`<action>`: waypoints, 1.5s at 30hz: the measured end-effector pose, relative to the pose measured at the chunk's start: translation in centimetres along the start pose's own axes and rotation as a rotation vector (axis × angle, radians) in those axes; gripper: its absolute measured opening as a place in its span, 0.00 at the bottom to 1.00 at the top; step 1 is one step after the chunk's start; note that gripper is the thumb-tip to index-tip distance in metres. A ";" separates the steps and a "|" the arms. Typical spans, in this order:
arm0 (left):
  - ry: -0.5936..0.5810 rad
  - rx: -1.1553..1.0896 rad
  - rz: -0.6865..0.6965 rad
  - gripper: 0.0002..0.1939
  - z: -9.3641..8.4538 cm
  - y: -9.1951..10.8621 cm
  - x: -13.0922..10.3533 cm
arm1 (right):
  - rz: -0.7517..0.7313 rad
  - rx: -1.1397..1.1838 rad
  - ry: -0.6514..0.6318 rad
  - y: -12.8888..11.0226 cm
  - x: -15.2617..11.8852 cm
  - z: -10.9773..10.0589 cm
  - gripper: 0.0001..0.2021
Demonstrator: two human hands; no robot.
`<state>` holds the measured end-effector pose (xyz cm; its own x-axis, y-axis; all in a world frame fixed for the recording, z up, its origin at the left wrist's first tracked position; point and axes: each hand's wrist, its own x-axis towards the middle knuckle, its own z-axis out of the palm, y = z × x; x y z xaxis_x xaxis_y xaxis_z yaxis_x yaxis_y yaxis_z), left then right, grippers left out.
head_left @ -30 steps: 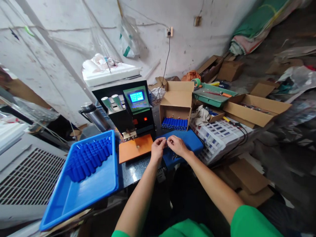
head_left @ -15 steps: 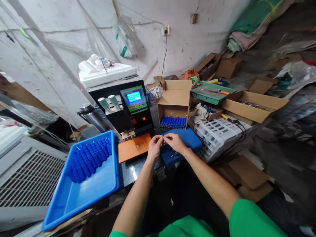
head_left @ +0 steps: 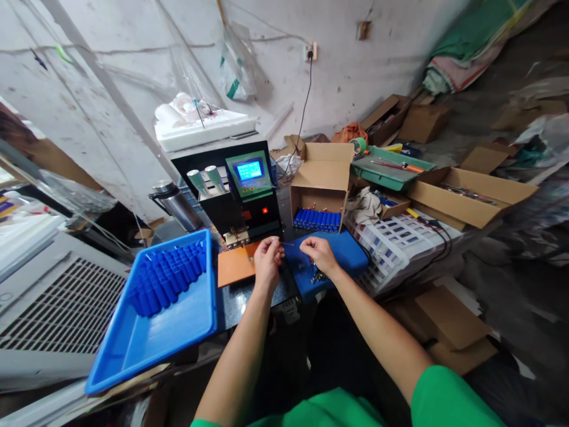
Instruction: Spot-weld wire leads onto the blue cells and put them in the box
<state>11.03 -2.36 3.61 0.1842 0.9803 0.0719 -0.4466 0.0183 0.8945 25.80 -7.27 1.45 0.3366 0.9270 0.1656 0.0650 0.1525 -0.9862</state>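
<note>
My left hand (head_left: 268, 260) is closed in a pinch over the right edge of an orange plate (head_left: 235, 265). A thin reddish piece, like a short wire or strip (head_left: 287, 244), sticks out of its fingertips to the right. My right hand (head_left: 319, 254) is pinched too, a small gap away, above a blue pad (head_left: 344, 249); what its fingertips hold, if anything, is too small to make out. Small metal parts (head_left: 318, 275) lie on the pad below it. Behind the plate stands a black machine with a lit screen (head_left: 249, 170).
To the left is a blue tray (head_left: 178, 320) with several blue cylindrical cells (head_left: 171, 276). An open cardboard box (head_left: 320, 172) with more blue cells (head_left: 317, 219) stands behind the pad. A white plastic crate (head_left: 382, 243) is at the right, a steel flask (head_left: 176, 204) at the left.
My hands were together at the fingertips and have moved apart, the left hand leftward and the right slightly rightward. The thin reddish piece now shows at the left fingertips. The view has shifted slightly.
</note>
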 end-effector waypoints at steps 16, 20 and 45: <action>0.028 -0.060 -0.144 0.20 -4.7 7.1 -2.8 | -0.143 -0.446 0.007 -0.3 1.4 2.1 0.11; 0.088 -0.021 -0.112 0.19 -5.5 7.2 -3.4 | -0.460 -0.532 -0.042 -4.3 -1.7 4.8 0.12; 0.097 0.342 -0.029 0.23 -10.1 5.0 -6.4 | 0.248 0.430 -0.149 -2.9 -3.4 11.6 0.15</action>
<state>-1.21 -6.60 3.13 0.1014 0.9947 0.0166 -0.1204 -0.0043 0.9927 13.55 -6.89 3.61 0.1535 0.9871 -0.0455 -0.4022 0.0204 -0.9153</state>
